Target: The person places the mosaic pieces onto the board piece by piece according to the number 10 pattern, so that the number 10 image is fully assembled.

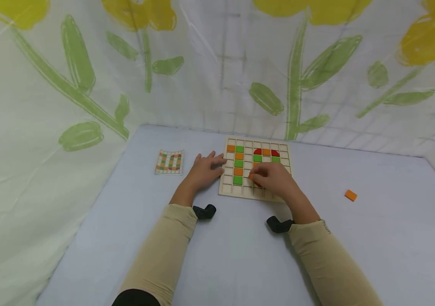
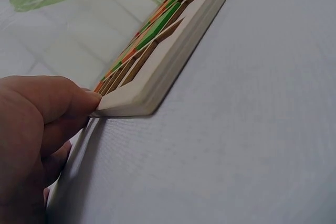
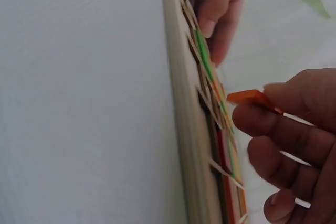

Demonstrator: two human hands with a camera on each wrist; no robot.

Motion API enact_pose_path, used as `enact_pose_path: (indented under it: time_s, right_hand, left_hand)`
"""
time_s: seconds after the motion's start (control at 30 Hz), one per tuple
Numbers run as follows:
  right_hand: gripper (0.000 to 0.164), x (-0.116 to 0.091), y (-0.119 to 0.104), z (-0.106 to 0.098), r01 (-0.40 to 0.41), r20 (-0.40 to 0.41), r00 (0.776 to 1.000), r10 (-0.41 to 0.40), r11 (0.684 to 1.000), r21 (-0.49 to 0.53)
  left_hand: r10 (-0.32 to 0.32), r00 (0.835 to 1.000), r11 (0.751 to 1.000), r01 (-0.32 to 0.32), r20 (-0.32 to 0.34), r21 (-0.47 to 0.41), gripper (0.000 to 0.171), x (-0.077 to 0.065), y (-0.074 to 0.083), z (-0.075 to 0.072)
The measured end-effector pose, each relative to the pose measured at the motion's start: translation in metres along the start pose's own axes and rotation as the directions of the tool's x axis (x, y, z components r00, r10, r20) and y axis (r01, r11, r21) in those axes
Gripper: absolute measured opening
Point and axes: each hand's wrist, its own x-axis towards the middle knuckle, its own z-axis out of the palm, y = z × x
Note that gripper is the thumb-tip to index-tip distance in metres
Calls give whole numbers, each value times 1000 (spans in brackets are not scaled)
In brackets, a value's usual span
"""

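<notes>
A wooden grid board (image 1: 226, 190) lies on the table, partly filled with green (image 1: 238, 180), orange (image 1: 231, 148) and rounded red (image 1: 257, 151) tiles. My right hand (image 1: 274, 180) is over its lower middle, hiding several squares. Thumb and forefinger there pinch an orange square tile (image 3: 251, 97), tilted just above the grid. On the board's left side, my left hand (image 1: 204, 170) rests with fingers extended. In the left wrist view, its thumb (image 2: 79, 98) touches the board edge near the front corner.
Left of the board lies a small card (image 1: 169, 162) printed with a coloured grid pattern. One loose orange tile (image 1: 351, 195) lies off to the right on the white table (image 1: 236, 255). A flower-printed curtain (image 1: 202, 97) hangs behind the table's far edge.
</notes>
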Motion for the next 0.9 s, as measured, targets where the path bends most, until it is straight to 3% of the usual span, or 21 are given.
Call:
enact_pose_path:
  time_s: [0.13,0.3,0.53,0.7,0.9]
  right_hand:
    - [13,-1,-1,6,36,-22,999,-37,999,-37]
    - [11,-5,0,10,-6,18,1000,6,999,-37]
    - [10,-4,-1,6,18,-12,1000,-20,989,-146]
    - [15,-2,-4,4,39,17,999,-37,986,-162]
    - [22,-15,8,-21,-35,-56,998,29,992,-122]
  left_hand:
    - [-2,1000,1000,2,-2,-5,39,-1,1,1]
    - [-53,998,998,54,21,-14,39,-5,0,6]
    - [39,999,999,-39,-4,-1,40,-2,4,5]
    - [8,1000,1000,-8,-10,-14,40,-1,5,2]
    - [-1,1000,1000,1,-6,-17,39,-2,3,4]
